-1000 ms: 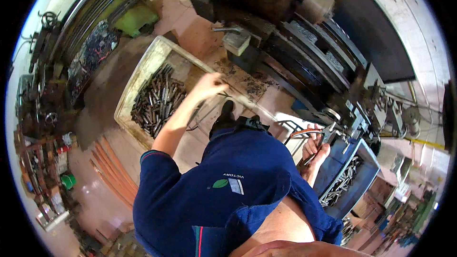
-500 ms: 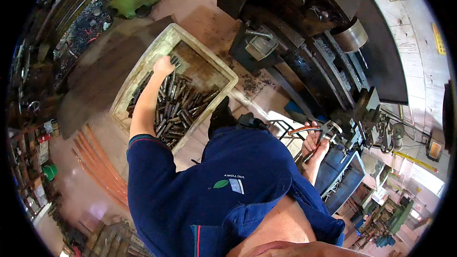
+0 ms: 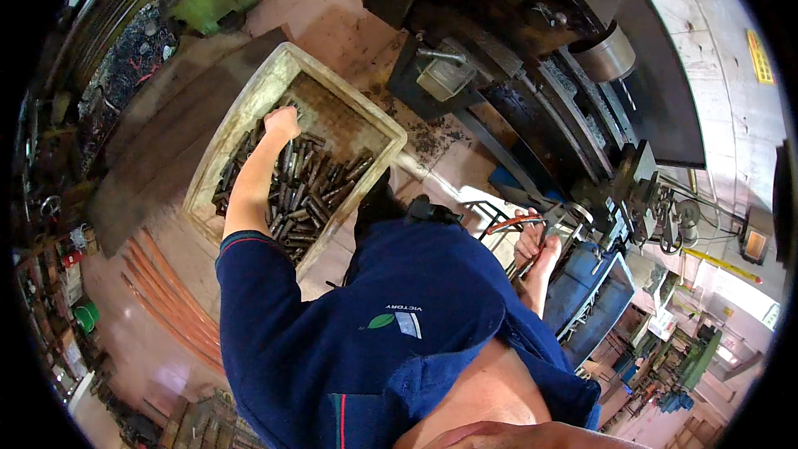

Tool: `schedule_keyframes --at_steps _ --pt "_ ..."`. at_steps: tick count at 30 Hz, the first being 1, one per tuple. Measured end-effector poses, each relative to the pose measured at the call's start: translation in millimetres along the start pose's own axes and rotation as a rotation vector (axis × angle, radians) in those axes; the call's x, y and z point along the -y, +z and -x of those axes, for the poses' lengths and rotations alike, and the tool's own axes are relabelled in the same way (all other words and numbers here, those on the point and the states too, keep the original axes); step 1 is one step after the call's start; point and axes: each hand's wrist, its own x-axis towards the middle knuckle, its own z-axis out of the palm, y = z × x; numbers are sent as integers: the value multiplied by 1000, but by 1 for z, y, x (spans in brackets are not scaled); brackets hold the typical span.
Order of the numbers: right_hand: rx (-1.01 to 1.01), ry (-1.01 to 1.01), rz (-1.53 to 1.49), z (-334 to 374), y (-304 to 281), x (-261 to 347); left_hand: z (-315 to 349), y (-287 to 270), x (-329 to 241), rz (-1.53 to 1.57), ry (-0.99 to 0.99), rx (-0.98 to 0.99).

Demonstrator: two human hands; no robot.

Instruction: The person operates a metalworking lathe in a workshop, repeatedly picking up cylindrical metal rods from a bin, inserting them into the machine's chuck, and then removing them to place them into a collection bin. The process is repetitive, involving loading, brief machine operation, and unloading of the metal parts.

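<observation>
My left hand (image 3: 283,122) reaches into a worn cream plastic bin (image 3: 218,129), its fingers closed at the top of the heap. Dark ends of short metal cylinders show by its fingertips; how many it grips is hidden. More short metal cylinders (image 3: 312,191), dark and greasy, lie piled below that hand. At the right, beside the machine, my right hand (image 3: 536,254) is closed around pliers (image 3: 514,222) with orange-red handles. Their jaws are hard to make out against the machine parts.
A dark lathe-like machine (image 3: 499,58) stands at the far right, with a blue tray (image 3: 594,308) below its near end. Long copper-coloured strips (image 3: 170,303) lie on the floor at the left, near a brown sheet (image 3: 158,141). A green machine (image 3: 212,0) stands far left.
My left hand has drawn slightly nearer and lower over the heap, and the metal cylinders at its fingertips show less. My right hand still grips the pliers; a bright rod beside it no longer shows.
</observation>
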Motion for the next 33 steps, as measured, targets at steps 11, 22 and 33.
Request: schedule_keyframes --at_steps 11,22,33 --pt "114 -75 170 -8 -6 12 84 -49 14 1450 -40 -138" --pt "413 87 1124 -30 72 6 195 -133 -173 1959 732 341" --pt "290 -49 1298 -9 62 26 200 -145 -251 1655 798 590"
